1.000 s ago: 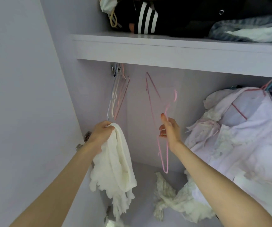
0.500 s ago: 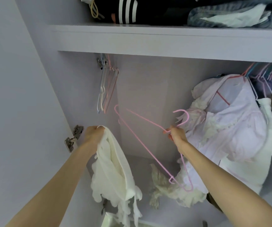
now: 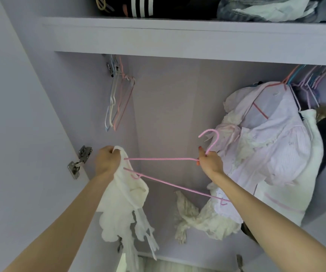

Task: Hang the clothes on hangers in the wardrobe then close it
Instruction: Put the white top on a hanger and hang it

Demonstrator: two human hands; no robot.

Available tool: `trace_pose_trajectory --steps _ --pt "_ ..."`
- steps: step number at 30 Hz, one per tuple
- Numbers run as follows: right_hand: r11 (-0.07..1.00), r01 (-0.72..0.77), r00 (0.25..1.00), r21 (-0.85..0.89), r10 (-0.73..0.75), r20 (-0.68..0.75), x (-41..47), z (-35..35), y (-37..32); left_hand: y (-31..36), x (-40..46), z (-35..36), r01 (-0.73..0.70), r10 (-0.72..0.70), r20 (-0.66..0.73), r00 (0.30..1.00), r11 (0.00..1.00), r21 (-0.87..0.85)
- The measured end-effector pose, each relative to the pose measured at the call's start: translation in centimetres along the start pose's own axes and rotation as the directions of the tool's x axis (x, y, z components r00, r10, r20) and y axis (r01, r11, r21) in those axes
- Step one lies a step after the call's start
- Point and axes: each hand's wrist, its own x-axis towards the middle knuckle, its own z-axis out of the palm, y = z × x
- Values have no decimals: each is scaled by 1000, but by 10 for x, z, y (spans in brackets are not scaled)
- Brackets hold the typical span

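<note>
Your left hand (image 3: 108,160) was bunched tight around the top of the cream garment (image 3: 125,209), out at nine o'clock from your right hand, holding it up so the rest hung free and the opening stayed reachable. Your right hand (image 3: 210,161) had its fingers pinched on the neck of the pink hanger (image 3: 170,169), just under the hook, which stuck up at twelve o'clock from your knuckles. You had the hanger turned sideways, its far shoulder tip poked into the fabric right at your left hand, and that looked like the whole point of the grip: one hand kept the cloth taut while the other fed the wire in. The garment was not yet on the hanger properly, I'd judge, only one end was in. Around you the wardrobe (image 3: 168,118) stood open, pale lilac inside, a door hinge (image 3: 79,161) at nine o'clock from the garment. A few spare hangers (image 3: 119,103) dangled at eleven o'clock near the rail end, and hung clothes (image 3: 272,146) crowded in at three o'clock. A crumpled cream piece (image 3: 203,220) lay low at six o'clock from the hanger. The shelf (image 3: 187,34) above at twelve o'clock carried folded dark and denim things.
</note>
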Motion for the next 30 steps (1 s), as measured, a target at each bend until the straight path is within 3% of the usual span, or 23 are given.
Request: trace_pose_trajectory --steps 6,9,11,14,16,18,22,26,28,30 --pt "970 230 973 -78 -226 56 -20 24 -43 34 -26 21 -285 288 196 938 958 -43" --pt "963 229 961 143 -247 125 -32 39 -61 49 -38 29 -416 422 288 859 905 -86" --pt "924 198 967 328 -239 87 -36 41 -67 51 -42 30 -554 519 307 798 832 34" --pt "881 206 969 426 -243 34 -33 35 -65 44 -35 31 -728 651 327 685 634 262" --pt "870 201 970 450 -240 32 -31 30 -62 41 -33 32 -781 682 381 625 533 326" --pt "862 193 969 469 -244 49 -34 25 -60 42 -32 37 -800 650 468 599 516 307" --pt "879 206 961 429 -265 81 -41 17 -60 39 -36 42 -675 485 536 691 697 240" --pt "900 381 922 212 -353 -159 -37 4 -46 34 -32 41 -593 459 420 783 754 281" --pt "907 383 924 178 -373 -86 -43 0 -38 37 -29 38 -537 429 376 822 804 256" --pt "934 339 927 114 -352 132 -47 7 -26 43 -30 32 -480 405 326 854 854 199"
